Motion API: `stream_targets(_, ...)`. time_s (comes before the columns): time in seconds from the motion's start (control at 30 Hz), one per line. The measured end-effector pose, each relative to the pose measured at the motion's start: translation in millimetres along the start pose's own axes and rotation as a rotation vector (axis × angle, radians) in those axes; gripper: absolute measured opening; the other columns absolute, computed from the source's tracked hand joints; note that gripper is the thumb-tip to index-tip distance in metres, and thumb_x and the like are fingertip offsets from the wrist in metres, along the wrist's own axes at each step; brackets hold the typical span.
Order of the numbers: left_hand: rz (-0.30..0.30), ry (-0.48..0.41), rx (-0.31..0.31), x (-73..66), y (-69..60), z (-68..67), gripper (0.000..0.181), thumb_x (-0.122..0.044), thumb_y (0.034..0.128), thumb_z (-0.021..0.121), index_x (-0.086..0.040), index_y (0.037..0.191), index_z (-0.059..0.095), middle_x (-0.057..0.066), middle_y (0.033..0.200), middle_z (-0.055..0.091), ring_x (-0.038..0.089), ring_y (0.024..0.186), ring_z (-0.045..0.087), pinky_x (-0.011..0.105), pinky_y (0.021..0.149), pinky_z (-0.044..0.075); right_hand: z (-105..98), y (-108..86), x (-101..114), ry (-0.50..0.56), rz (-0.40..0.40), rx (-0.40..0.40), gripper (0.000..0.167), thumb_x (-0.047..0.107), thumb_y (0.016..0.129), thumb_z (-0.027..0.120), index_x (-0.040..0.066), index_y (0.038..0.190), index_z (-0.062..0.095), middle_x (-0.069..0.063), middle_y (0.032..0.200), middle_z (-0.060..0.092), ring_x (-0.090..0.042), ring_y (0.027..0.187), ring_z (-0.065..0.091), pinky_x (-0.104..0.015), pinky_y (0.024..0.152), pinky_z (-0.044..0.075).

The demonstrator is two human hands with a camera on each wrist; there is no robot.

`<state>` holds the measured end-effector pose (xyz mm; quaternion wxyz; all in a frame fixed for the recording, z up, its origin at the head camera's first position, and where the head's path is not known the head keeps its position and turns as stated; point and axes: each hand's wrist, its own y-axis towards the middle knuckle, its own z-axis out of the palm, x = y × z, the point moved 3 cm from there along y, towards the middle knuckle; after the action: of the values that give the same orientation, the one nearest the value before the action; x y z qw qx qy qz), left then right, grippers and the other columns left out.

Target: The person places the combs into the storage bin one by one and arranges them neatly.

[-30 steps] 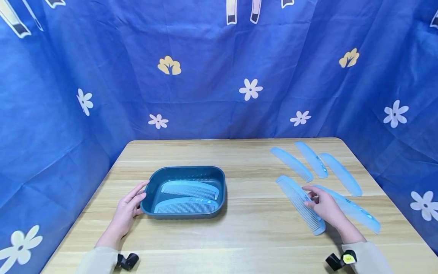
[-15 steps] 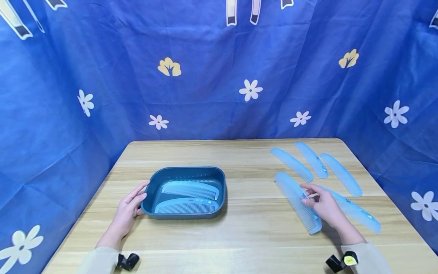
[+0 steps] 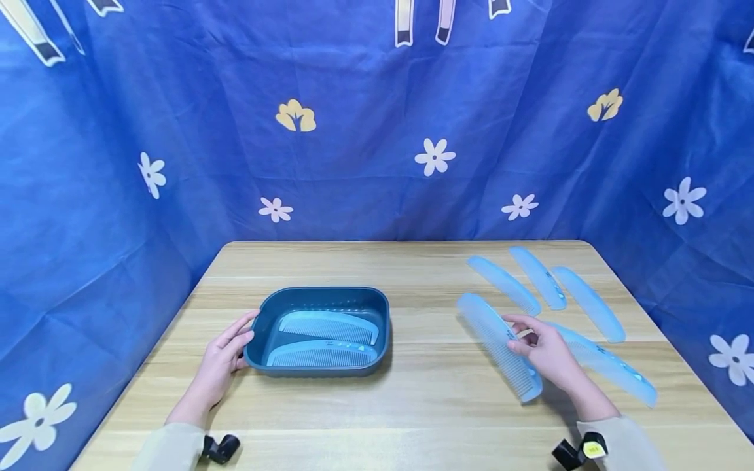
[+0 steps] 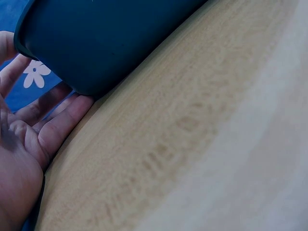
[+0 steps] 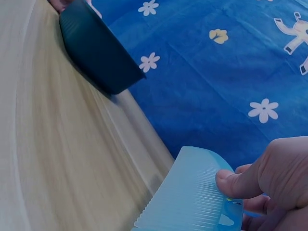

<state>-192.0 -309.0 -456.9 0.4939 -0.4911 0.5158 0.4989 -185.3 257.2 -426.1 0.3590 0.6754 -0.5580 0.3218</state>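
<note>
My right hand (image 3: 549, 356) pinches a translucent blue comb (image 3: 493, 340) near the middle of its spine, thumb on one face. The comb is tilted above the table, its teeth facing left; the right wrist view shows the thumb (image 5: 237, 184) pressed on it. At the left, my left hand (image 3: 215, 363) grips the end of a dark teal basket (image 3: 318, 371). In the left wrist view a finger reaches its rim, and other fingers (image 4: 72, 113) touch low on its wall. Two blue combs lie inside, one farther (image 3: 328, 322) and one nearer (image 3: 321, 354).
On the right of the wooden table (image 3: 424, 405) lie several more blue combs. One (image 3: 612, 366) is just beyond my right hand, another (image 3: 503, 284) farther back. A blue flowered cloth (image 3: 365, 131) hangs behind the table and along its sides.
The right hand has lifted the comb off the table and carried it a little to the left. The left hand and the basket stay in place.
</note>
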Motion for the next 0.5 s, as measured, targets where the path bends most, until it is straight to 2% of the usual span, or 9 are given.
stream_targets(0.23,-0.004,-0.001,-0.004,0.1,0.4,0.5,0.047,-0.024,0.0963,0.052,-0.015,0.141,0.041,-0.002,0.111,0.055,0.007,0.087,0.062,0.022,0.061,0.051,7,5.5,11,0.037,-0.009,0.013,0.045,-0.003,0.082,0.066,0.006,0.125,0.057,-0.012,0.098,0.055,-0.019,0.07,0.055,-0.026,0.057,0.047)
stream_targets(0.5,0.0,0.001,-0.004,1.3,-0.8,0.1,0.047,-0.024,0.0965,0.052,-0.015,0.141,0.041,-0.002,0.112,0.056,0.007,0.087,0.062,0.023,0.062,0.052,16,10.7,22,0.09,-0.096,-0.017,0.043,-0.003,0.081,0.068,0.005,0.123,0.058,-0.013,0.097,0.056,-0.016,0.073,0.056,-0.025,0.059,0.048)
